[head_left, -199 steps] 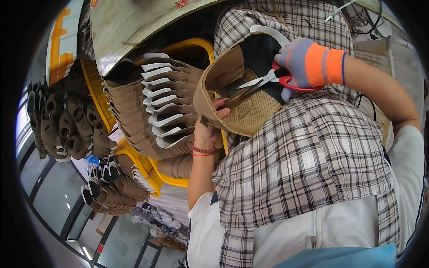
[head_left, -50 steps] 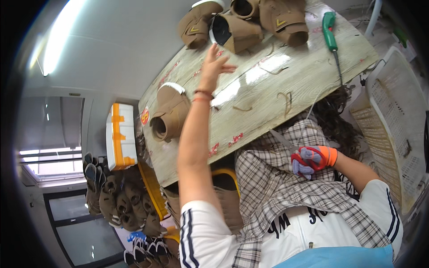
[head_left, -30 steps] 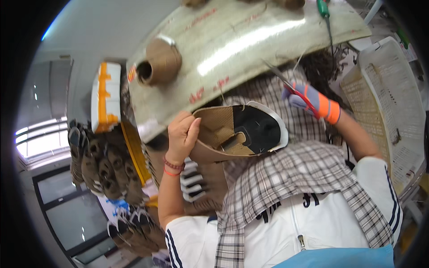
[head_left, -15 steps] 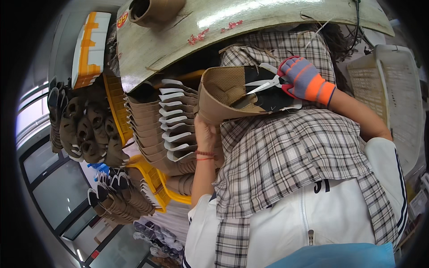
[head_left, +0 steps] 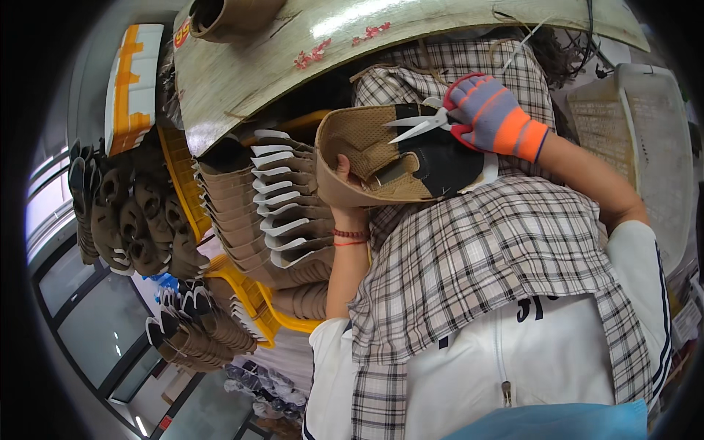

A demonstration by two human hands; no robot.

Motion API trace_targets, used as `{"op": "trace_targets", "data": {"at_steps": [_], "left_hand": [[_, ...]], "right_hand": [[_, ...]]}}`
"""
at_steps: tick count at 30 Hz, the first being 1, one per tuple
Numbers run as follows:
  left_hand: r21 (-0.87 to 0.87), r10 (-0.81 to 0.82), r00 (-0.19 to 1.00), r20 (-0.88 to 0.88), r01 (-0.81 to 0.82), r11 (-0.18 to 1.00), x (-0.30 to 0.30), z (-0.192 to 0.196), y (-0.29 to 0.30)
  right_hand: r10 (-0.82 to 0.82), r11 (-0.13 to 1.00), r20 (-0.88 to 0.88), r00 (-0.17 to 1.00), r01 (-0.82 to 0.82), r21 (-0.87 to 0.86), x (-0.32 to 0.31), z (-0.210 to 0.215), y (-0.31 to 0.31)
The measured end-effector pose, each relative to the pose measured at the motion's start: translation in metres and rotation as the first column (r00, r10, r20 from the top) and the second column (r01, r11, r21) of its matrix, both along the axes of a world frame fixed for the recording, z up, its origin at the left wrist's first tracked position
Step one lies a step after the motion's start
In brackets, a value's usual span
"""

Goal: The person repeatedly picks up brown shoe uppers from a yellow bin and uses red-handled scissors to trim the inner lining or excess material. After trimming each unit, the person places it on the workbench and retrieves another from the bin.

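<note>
Left hand (head_left: pixel 350 214), bare, beaded bracelet (head_left: pixel 350 235) at the wrist: grasping a brown shoe upper (head_left: pixel 400 176) by its left end, thumb inside the opening, palm below the outer wall. Right hand (head_left: pixel 488 110), in a grey and orange glove: closed round the red handles of scissors (head_left: pixel 433 123). Blades spread apart, pointing left across the upper's opening; whether they touch the lining, cannot tell.

Position of upper: over the lap, above the checked apron (head_left: pixel 469 249), just off the near edge of the desk (head_left: pixel 264 73). Opening faces up; black lining and white strip at the right end.

Compared with half a second ago: upper and scissors sit slightly further left; left thumb now shows inside, where before it was out of sight. A second ago the scissors point toward the desk, clear of the upper, and the left hand clutches the rim from above. At the earlier reach over the desk, the left hand is empty.

Surroundings: another brown upper (head_left: pixel 242 18) on the desk near its left edge, cut by the top of view. Beside the near left corner, a stack of brown uppers (head_left: pixel 286 191) with white tips, in a yellow crate (head_left: pixel 176 176). White foam box (head_left: pixel 143 66) with orange tape, just beyond the left edge. Pale plastic basket (head_left: pixel 656 132) past the right end.
</note>
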State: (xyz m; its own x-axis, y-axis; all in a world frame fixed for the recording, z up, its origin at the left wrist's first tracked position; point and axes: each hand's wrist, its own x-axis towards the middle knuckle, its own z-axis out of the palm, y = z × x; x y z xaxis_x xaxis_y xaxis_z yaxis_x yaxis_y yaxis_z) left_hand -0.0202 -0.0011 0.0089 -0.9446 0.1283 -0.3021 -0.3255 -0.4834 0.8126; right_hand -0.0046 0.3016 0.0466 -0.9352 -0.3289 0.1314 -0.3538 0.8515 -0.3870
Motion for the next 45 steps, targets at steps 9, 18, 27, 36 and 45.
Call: {"op": "trace_targets", "data": {"at_steps": [9,18,27,36,45], "left_hand": [[0.052,-0.013,0.991,0.135,0.006,0.999,-0.004,-0.029,-0.017],[0.077,-0.046,0.981,0.188,0.032,0.996,-0.002,-0.015,-0.013],[-0.089,0.023,0.991,-0.128,-0.034,0.995,-0.008,0.012,-0.008],[0.082,-0.469,0.73,0.497,0.499,0.863,0.008,0.028,-0.082],[0.151,-0.48,0.685,0.548,0.484,0.862,0.02,0.024,-0.075]], "right_hand": [[0.144,0.982,0.017,0.989,-0.145,0.117,-0.028,0.017,-0.041],[0.129,0.973,-0.073,0.989,-0.112,0.204,-0.032,0.005,-0.045],[-0.119,0.992,-0.038,0.992,0.118,-0.036,-0.018,0.032,-0.015],[0.194,0.978,0.253,0.948,-0.207,0.023,0.005,0.019,-0.048],[0.267,0.898,0.322,0.909,-0.355,0.259,-0.01,0.022,-0.071]]}}
